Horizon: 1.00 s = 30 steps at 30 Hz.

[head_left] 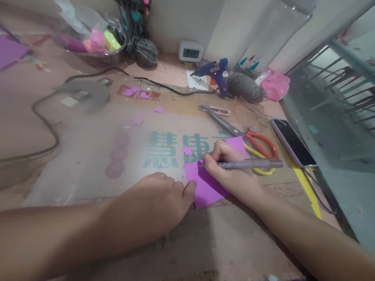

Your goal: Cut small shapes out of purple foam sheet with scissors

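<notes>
A purple foam sheet (207, 187) lies on a flattened cardboard box (113, 151). My right hand (229, 166) rests on the sheet, closed round a grey pen (254, 164) whose tip touches the sheet's far left part. My left hand (158, 201) is curled into a loose fist, its thumb pressing the sheet's near left corner. Small purple cut-out flowers (159, 109) lie scattered on the cardboard beyond.
Red-and-yellow scissors (260, 143) and a phone (292, 143) lie right of my right hand. A blue glue gun (215, 72), yarn balls (245, 88), a small clock (190, 51) and a bowl of foam scraps (94, 43) stand at the back. A black cord (44, 113) loops on the left.
</notes>
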Tool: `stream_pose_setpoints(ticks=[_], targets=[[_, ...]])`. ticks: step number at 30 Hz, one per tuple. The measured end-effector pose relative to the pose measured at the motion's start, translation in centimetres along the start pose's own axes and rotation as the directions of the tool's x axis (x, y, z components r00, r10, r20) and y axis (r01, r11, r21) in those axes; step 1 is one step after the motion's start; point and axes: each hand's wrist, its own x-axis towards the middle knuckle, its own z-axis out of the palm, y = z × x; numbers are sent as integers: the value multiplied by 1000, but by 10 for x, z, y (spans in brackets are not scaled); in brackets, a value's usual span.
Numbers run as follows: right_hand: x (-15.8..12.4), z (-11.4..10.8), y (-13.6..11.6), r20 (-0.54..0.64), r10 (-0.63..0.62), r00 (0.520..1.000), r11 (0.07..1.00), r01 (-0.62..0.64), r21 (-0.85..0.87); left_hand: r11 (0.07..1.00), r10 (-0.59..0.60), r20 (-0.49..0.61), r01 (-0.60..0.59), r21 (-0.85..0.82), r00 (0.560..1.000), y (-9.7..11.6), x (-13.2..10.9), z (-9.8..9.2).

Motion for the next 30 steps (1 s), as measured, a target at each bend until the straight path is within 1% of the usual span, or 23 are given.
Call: stream_pose_setpoints(ticks=[9,16,23,26,30], targets=[[0,1,0,42,1,999,1000,0,-32,1000,13,20,-13,4,1000,-1,0,-2],[0,2,1,30,12,999,999,-11,-51,1000,4,13,-4,-1,1000,0,0,0],[2,1,2,10,-27,1000,996,27,-87,1000,-6,-5,6,-8,1000,1,0,4],[2,-1,1,28,-34,999,994,36,-100,1000,-10,-3,10,-18,1000,1,-1,4],[2,-1,1,52,-44,998,996,48,-75,1000,0,14,0,-17,1000,0,-1,1]])
